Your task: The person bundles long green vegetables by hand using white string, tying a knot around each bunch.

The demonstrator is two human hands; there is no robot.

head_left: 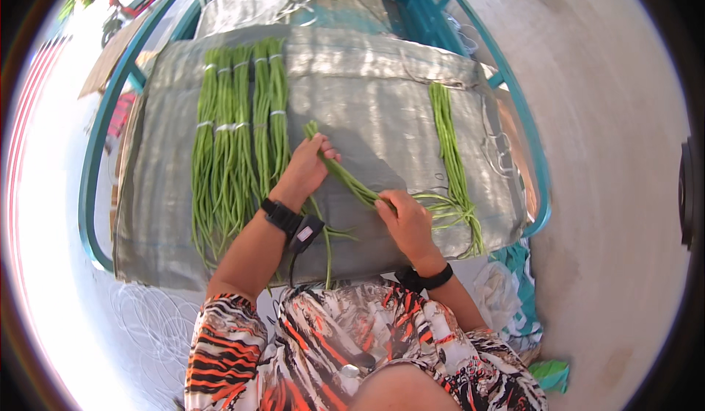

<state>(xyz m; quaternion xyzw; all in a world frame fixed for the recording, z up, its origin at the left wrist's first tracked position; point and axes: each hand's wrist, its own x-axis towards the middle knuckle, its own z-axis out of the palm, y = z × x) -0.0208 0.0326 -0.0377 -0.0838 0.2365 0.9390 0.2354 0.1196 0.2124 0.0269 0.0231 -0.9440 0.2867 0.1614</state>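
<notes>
Left hand's (312, 163) fingers are curled tight round one end of a slim handful of long green beans (349, 180); right hand (407, 221) pinches it further down, thumb on top. Can't see a band on that one, so I'd call it half done. Left of it, five long green bundles with white bands (241, 154) look finished. Still left, I reckon: the loose green bean pile (453, 150) on the right of the grey woven sheet (352, 106).
</notes>
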